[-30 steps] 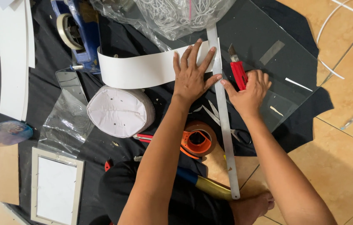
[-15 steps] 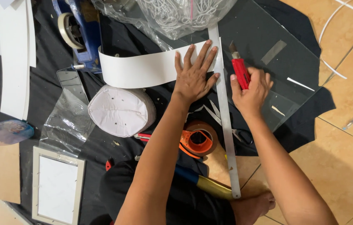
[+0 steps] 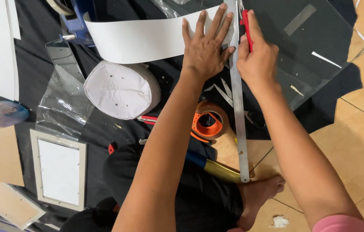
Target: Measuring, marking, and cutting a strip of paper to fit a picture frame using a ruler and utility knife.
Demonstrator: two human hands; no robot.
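Nearest you, the ruler (image 3: pixel 238 107) is ending just above your bare foot (image 3: pixel 262 195) on the floor tiles, and its long axis is running from there almost straight away from you, leaning slightly left, up to the top edge of the view. Your left hand (image 3: pixel 205 49) is lying open with fingers spread, pressing flat on the white strip (image 3: pixel 147 38) and touching the ruler's left edge; your right hand (image 3: pixel 257 58) is closing around the red knife (image 3: pixel 246 28), which is sitting tight against the ruler's right edge at the far end, its length lying along the ruler and its tip pointing away from you, though the tip itself is running out of view. The likeliest trouble, as I'm judging it, is the ruler pivoting: you're pinning it only near its far end, so the long free near part could be swinging sideways under the blade's pressure and spoiling the line. Your left fingertips (image 3: pixel 231 50) are resting right at the ruler's edge, so a knife climbing over the metal would be heading for them. The strip is curling up at its left end, near the blue dispenser (image 3: pixel 75 26), so it could be creeping under your palm. The orange tape roll (image 3: pixel 208 124) is lying just left of the ruler and could be snagging your forearm.
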